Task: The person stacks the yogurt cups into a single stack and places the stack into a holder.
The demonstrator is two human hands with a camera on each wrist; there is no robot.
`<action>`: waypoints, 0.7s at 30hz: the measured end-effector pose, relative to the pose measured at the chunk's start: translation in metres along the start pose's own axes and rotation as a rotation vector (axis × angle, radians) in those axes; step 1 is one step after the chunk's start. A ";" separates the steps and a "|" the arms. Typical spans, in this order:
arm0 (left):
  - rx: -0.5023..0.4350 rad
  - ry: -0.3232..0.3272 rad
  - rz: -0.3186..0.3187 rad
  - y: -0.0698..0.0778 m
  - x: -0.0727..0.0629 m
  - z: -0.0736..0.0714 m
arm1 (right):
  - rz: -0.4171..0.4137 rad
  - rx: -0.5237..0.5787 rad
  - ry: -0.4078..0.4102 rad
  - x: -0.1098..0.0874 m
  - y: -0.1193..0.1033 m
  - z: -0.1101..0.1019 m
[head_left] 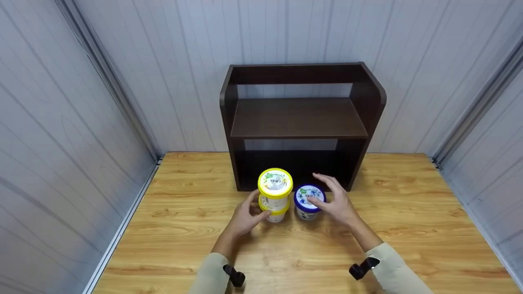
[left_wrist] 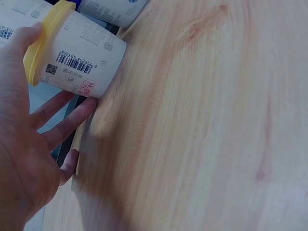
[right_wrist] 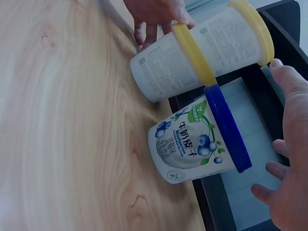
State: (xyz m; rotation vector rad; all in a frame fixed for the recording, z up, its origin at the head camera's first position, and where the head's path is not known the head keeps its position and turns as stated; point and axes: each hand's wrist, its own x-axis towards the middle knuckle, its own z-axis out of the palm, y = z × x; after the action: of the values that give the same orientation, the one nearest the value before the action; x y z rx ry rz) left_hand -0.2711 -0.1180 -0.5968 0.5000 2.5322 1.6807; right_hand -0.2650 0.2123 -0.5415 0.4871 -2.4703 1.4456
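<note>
Two white paper tubs with yellow lids stand stacked at the shelf's front edge: the upper tub (head_left: 275,183) on the lower tub (left_wrist: 79,55). My left hand (head_left: 245,216) is at their left side, its thumb touching the lower yellow lid and its fingers loosely spread behind. To the right stands a blue-lidded tub (right_wrist: 192,139) with blueberry pictures and "Blueberries" printed on it. My right hand (head_left: 333,202) hovers beside and over that blue lid, thumb and fingers spread apart. In the right wrist view its fingers (right_wrist: 276,169) are clear of the tub.
A dark brown two-level shelf (head_left: 300,118) stands against the white panelled wall (head_left: 286,32), behind the tubs. Its side panels (head_left: 369,94) rise left and right. The wood-grain table (head_left: 184,192) runs between side walls with metal edge strips.
</note>
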 end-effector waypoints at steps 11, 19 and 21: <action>0.003 -0.001 -0.004 0.001 -0.001 -0.002 | 0.035 0.027 -0.002 -0.006 0.018 0.009; 0.005 0.001 -0.006 0.001 -0.002 0.000 | 0.070 0.057 -0.046 -0.011 0.028 0.013; 0.012 0.000 0.000 0.000 -0.002 0.000 | 0.069 0.058 -0.057 -0.012 0.030 0.014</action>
State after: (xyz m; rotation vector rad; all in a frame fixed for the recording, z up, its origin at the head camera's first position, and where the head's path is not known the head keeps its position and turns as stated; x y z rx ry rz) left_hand -0.2695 -0.1185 -0.5966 0.5013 2.5433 1.6671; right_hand -0.2669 0.2158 -0.5766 0.4651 -2.5190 1.5546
